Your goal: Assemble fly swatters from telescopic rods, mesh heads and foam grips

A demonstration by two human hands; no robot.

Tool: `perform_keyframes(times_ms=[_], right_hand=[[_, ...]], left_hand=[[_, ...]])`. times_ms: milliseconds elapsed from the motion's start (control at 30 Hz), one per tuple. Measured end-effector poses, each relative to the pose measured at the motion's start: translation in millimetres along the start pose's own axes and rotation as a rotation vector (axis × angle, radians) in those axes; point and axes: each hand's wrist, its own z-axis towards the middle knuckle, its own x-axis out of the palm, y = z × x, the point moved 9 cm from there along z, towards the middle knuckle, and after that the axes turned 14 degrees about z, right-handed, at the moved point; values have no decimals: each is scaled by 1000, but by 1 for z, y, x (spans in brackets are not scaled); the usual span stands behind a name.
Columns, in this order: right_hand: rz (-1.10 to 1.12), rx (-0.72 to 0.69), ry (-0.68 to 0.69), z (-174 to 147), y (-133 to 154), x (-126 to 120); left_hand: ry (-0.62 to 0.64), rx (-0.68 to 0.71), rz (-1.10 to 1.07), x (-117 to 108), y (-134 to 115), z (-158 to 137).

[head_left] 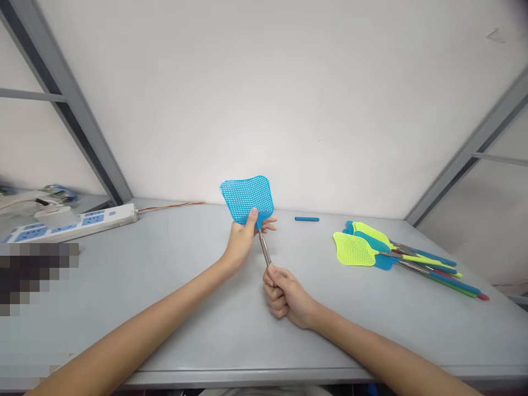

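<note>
A blue fly swatter [249,197] is held up over the middle of the table, its perforated head at the top and its metal rod slanting down to the right. My left hand [243,236] pinches the base of the head, thumb in front and some fingers showing behind. Around the lower part of the rod my right hand [286,294] is closed in a fist, which hides the rod's end. Behind them on the table lies a short blue tube [307,219], apart from both hands.
At the right lies a pile of fly swatters with yellow-green heads [355,250] and blue ones. A white power strip [91,220] with a thin cable rests at the left. The grey table [185,324] meets a white wall behind, between grey metal frame posts [82,104].
</note>
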Motion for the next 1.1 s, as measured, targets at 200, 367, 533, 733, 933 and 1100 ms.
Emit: perform_keyframes(times_ms=[200, 367, 533, 733, 933, 1100], right_hand=[[95, 89, 12, -2, -4, -4], [150, 144, 8, -1, -6, -11], [202, 171, 29, 0, -8, -14], [265, 201, 79, 0, -9, -14], [297, 229, 93, 2, -10, -17], [209, 213, 66, 0, -7, -13]], left_hand=[[-53, -32, 15, 7, 24, 2], [-76, -69, -56, 8, 40, 0], [-75, -126, -106, 14, 47, 0], [-97, -161, -161, 15, 48, -3], [-95, -218, -226, 16, 57, -5], [-44, -228, -254, 13, 52, -9]])
